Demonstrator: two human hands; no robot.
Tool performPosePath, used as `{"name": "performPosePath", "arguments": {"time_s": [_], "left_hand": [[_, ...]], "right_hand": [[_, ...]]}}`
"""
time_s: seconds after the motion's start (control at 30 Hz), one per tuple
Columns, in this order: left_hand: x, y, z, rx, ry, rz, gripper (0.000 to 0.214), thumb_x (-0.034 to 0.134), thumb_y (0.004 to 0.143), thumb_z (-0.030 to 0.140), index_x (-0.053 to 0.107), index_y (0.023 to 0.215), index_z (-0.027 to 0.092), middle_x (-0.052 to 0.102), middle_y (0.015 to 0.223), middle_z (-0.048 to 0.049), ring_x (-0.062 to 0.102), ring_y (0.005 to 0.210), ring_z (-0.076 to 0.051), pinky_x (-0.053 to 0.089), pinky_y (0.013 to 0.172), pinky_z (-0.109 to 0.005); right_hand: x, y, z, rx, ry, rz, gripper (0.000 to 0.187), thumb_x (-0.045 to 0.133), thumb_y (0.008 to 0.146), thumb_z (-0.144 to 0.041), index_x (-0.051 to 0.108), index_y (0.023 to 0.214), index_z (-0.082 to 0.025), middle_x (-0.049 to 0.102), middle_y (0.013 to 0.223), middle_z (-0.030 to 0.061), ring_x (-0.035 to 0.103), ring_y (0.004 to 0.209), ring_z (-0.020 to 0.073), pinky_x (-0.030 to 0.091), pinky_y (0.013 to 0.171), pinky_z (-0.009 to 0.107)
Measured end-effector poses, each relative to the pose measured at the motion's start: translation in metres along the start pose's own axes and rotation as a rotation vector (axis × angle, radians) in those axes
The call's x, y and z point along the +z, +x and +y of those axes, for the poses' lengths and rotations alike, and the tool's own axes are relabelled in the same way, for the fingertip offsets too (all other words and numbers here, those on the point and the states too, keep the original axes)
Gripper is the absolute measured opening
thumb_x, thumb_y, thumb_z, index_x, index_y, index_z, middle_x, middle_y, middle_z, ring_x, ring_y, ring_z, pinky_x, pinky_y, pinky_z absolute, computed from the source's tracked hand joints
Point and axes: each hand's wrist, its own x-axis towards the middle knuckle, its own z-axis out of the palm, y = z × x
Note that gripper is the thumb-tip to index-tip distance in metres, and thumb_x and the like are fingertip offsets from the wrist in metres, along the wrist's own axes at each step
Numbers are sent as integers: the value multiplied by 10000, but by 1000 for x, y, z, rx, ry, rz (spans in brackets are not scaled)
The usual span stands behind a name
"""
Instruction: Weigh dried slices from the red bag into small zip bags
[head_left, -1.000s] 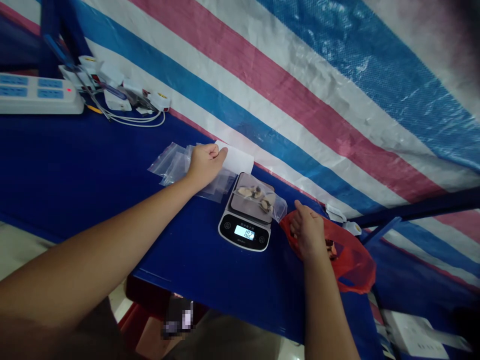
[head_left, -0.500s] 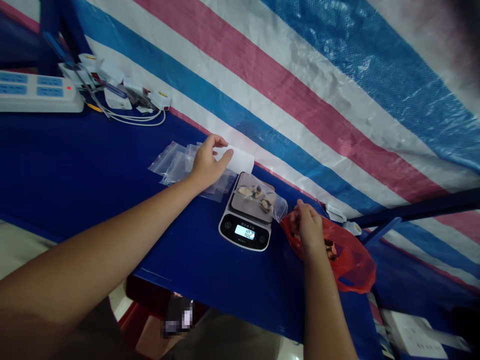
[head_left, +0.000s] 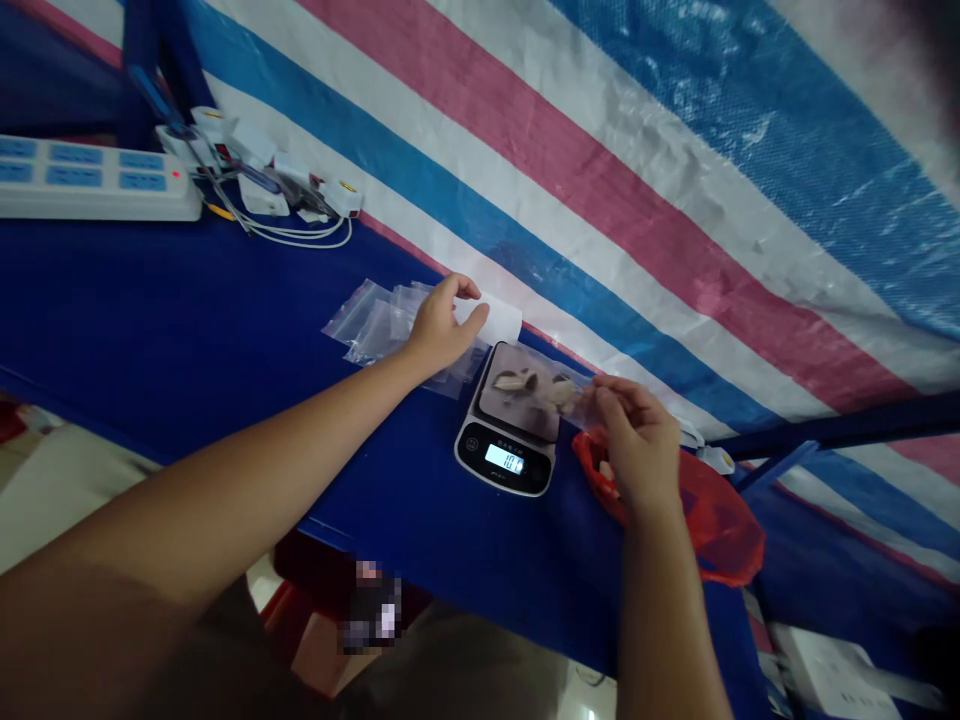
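Note:
A digital kitchen scale (head_left: 504,465) stands on the blue table with its display lit. On its platform lies a clear plastic bag (head_left: 541,392) holding pale and dark dried-looking pieces (head_left: 516,382); their exact kind is hard to tell. My right hand (head_left: 639,440) pinches the right end of this bag beside the scale. My left hand (head_left: 444,325) hovers or rests by a white paper piece (head_left: 501,320), thumb and fingers apart; whether it touches the paper is unclear. Flat clear zip bags (head_left: 375,322) lie under and left of it. A red plastic bag (head_left: 724,525) with pieces inside sits below my right hand.
A white power strip (head_left: 97,182) and a cluster of plugs with cables (head_left: 259,175) lie at the back left. A striped tarp (head_left: 570,190) rises behind the table. Under the table's front edge is a red stool or box (head_left: 322,650). A white box-like thing (head_left: 832,670) sits lower right.
My right hand has moved from above the red bag to the clear bag's end and taken hold of it. The scale reading has dropped slightly. My left hand keeps its pose.

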Motion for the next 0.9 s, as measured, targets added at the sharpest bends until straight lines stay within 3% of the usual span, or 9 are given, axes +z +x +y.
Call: {"name": "performPosePath", "arguments": {"time_s": [0.17,0.3,0.37,0.5,0.63,0.77,0.9], "left_hand": [[-1,1,3,-21,-17,-7,136,629,846,207,548,953,227,658,984,-32,626,961,-185,471,753,-335],[-3,0,7,-27,-50,-19,128,619,844,195,546,945,223,647,975,-32,620,931,-176,465,715,-320],[-3,0,8,-26,-62,-28,126,617,843,192,546,943,223,643,967,-30,619,919,-176,465,707,-317],[-3,0,6,-2,-73,-15,128,618,832,189,548,933,224,641,939,-24,616,899,-174,475,730,-322],[-2,0,2,28,-81,-12,134,619,835,197,544,941,229,653,947,-24,622,918,-177,484,747,-322],[-1,1,1,9,-84,-11,116,607,848,190,542,936,229,660,940,-22,626,898,-167,475,721,-309],[-1,2,3,-56,-91,-18,81,589,867,196,539,924,225,667,937,-25,631,877,-159,445,647,-290]], "right_hand": [[-19,-11,-94,-381,-477,-170,221,653,939,-349,751,1093,-225,775,943,52,740,805,197,579,676,279],[-26,-8,-141,-369,-737,-560,203,632,945,-324,769,1056,-222,756,831,32,689,667,168,514,561,240],[-24,0,-145,-299,-716,-595,198,654,932,-336,773,1036,-216,743,805,30,679,673,174,510,560,246],[-14,19,-117,-42,-360,-342,196,768,837,-350,770,951,-191,730,804,44,657,659,163,516,545,242],[-14,34,-51,215,-95,-157,320,838,734,-364,725,984,-198,728,745,28,655,579,161,546,533,274],[-23,37,21,244,-138,109,337,803,731,-467,667,877,-196,706,677,16,641,531,165,515,483,268],[-20,33,59,262,-44,219,370,720,788,-506,535,638,-223,518,506,-60,426,415,92,334,384,228]]}}
